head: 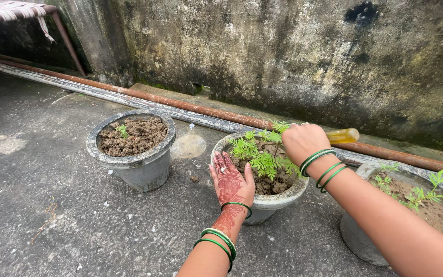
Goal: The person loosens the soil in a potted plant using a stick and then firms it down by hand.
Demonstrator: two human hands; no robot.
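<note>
left hand (230,180): fingers spread flat on middle pot (278,199) rim at 9 o'clock | right hand (303,142): fingers closed round yellow tool (342,135) over seedling (262,154), 12 o'clock | soil looks part-loosened, working unfinished | left pot (134,163) at 10 o'clock, soil already broken up.

- Three grey pots: left pot (132,149), middle pot (265,197), right pot (357,238)
- Two hands: left hand (232,180), right hand (303,141)
- One yellow-handled tool (343,135)
- Two rusty pipes (190,109)

No packages, labels, signs or screens appear anywhere in view.
</note>
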